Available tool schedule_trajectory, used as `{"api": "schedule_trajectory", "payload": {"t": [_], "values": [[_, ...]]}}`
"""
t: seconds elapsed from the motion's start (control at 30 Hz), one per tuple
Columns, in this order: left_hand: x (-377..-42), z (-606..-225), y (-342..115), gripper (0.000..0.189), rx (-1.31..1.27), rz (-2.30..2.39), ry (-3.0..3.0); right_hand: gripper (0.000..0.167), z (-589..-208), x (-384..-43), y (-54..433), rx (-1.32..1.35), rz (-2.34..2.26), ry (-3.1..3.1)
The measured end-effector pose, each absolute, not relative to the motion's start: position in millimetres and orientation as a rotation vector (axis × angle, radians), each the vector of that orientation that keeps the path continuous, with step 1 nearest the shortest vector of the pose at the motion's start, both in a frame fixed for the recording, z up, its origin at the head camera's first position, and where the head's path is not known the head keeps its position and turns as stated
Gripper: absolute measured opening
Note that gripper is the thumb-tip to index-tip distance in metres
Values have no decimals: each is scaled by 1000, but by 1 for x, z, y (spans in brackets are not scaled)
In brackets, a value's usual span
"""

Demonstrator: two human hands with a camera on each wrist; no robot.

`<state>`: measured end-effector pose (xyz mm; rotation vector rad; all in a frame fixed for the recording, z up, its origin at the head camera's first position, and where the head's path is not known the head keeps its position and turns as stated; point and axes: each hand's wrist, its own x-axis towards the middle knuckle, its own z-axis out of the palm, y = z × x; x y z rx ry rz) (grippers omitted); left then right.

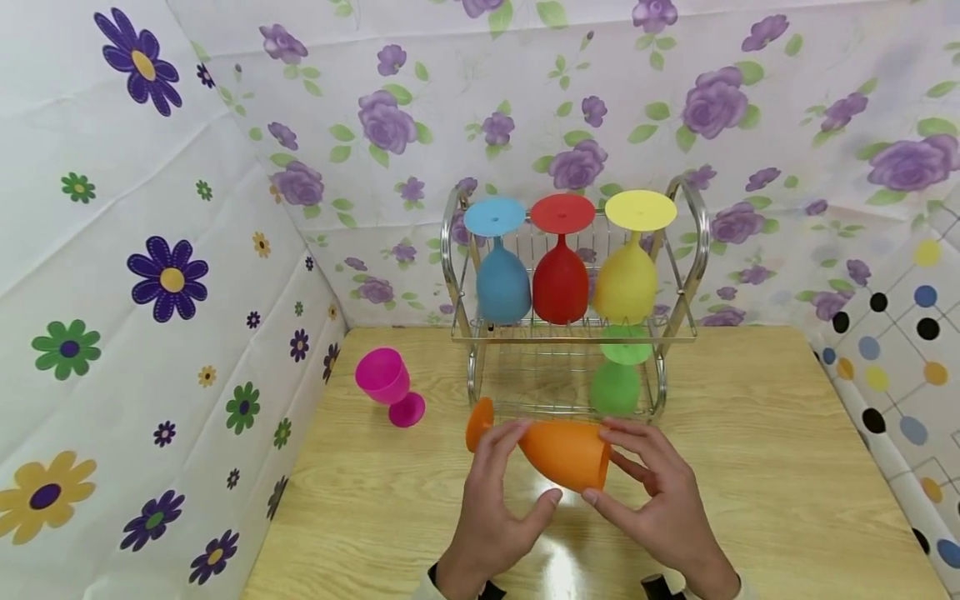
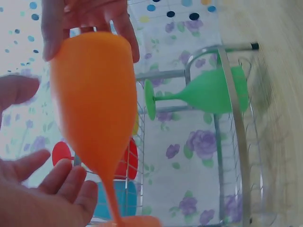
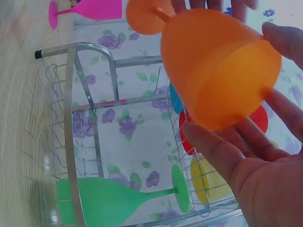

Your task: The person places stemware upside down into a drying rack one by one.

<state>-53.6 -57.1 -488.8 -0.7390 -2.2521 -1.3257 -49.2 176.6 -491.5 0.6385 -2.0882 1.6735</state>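
An orange plastic goblet (image 1: 566, 450) is tilted on its side in front of the rack, its base to the left and its mouth to the right. My right hand (image 1: 663, 492) grips it around the rim, thumb on the near side and fingers on the far side. Beside the stem end is my left hand (image 1: 491, 508), fingers extended near the bowl and thumb apart from it. In the left wrist view those left fingers (image 2: 71, 184) look loose next to the goblet. A green goblet (image 1: 617, 389) stands upside down on the rack's lower tier, at the right.
A two-tier metal wire rack (image 1: 573, 340) stands at the back. Its upper tier holds upside-down blue (image 1: 502, 287), red (image 1: 561, 287) and yellow (image 1: 626, 283) goblets. A magenta goblet (image 1: 384, 377) is on the wooden table (image 1: 360, 517) to the left. Patterned cloth walls surround the table.
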Motion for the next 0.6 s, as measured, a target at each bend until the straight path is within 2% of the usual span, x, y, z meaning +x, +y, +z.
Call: {"api": "schedule_trajectory", "payload": {"t": [0.27, 0.47, 0.6], "values": [[-42, -491, -51, 55, -436, -1970, -2000, 73, -499, -51, 168, 666, 1917, -1751], [-46, -483, -49, 58, -212, -2482, -1789, 72, -504, -50, 158, 706, 2010, -1567], [-54, -478, -47, 60, -206, -2726, -1635, 72, -505, -47, 151, 724, 2040, -1511]]}}
